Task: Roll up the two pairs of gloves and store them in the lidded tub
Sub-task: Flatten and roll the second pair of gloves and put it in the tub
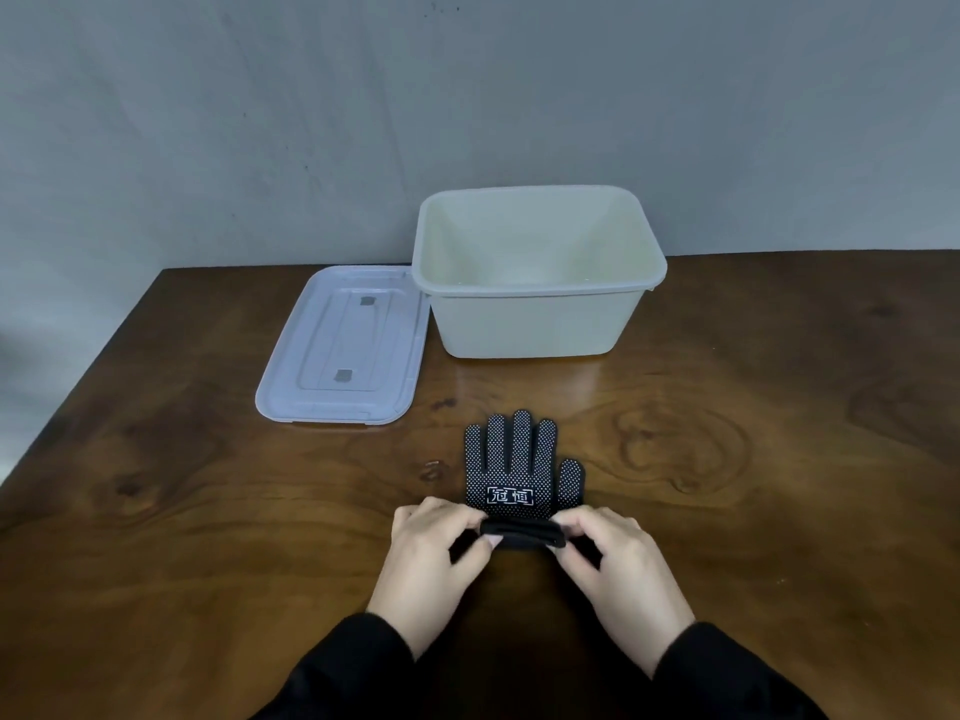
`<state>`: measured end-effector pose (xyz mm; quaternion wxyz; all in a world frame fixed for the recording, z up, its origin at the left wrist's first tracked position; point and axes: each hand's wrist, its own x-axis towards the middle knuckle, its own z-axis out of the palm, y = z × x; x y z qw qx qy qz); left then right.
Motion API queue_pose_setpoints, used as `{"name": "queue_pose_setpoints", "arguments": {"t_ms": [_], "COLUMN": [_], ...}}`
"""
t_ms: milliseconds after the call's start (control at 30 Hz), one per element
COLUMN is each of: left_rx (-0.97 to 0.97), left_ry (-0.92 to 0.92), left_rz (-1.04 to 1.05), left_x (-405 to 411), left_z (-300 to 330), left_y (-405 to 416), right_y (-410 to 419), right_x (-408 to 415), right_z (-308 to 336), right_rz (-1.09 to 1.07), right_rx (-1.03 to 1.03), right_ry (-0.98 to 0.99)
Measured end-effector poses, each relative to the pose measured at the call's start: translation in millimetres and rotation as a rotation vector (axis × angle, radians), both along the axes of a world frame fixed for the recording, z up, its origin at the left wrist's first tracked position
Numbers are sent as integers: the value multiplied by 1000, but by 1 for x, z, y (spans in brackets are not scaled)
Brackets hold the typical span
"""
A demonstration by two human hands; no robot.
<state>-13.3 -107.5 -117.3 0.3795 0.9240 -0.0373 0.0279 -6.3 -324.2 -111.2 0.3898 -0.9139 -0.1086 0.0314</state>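
Observation:
A black glove with white dots (pixel 514 459) lies flat on the wooden table, fingers pointing away from me; whether a second glove lies under it I cannot tell. Its cuff end is curled into a short roll (pixel 522 535). My left hand (pixel 436 558) pinches the roll's left end and my right hand (pixel 610 558) pinches its right end. Behind the glove stands the cream tub (pixel 540 319), open at the top, with nothing visible inside. Its translucent lid (pixel 343 350) lies flat on the table to the tub's left.
The brown wooden table (pixel 753 459) ends at a grey wall behind the tub. The table's left edge runs diagonally past the lid. Black sleeves cover both my forearms.

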Motion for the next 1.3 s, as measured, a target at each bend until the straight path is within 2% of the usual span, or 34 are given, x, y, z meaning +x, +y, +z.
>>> {"name": "queue_pose_setpoints", "arguments": {"t_ms": [67,167,300,367,467,600,767,933,1133,1300], "left_rx": [-35,12,66,139,406,523,492,489,328,136], "left_ry": [63,56,-49,-150,-349,-350,-220,-220,-253,-97], "left_rz": [93,132,71,-25,-305,-391,-360,-301,-193,-95], "left_x": [7,15,14,12,10,11,6,12,17,13], "left_z": [2,3,1,1,-3,-7,-7,-7,-7,5], "left_y": [-6,-11,-8,-1,9,18,17,13,8,8], "right_y": [4,11,14,10,5,0,1,-5,3,-2], "right_x": [5,11,13,12,10,7,6,10,20,24], "right_z": [-1,-2,-5,-8,-12,-13,-16,-9,1,13], "right_rz": [-81,-117,-77,-8,122,136,159,228,153,154], "right_rx": [49,16,-171,-248,-334,-388,-384,-393,-290,-194], "right_ry": [47,20,-223,-333,-390,-378,-403,-301,-268,-117]}}
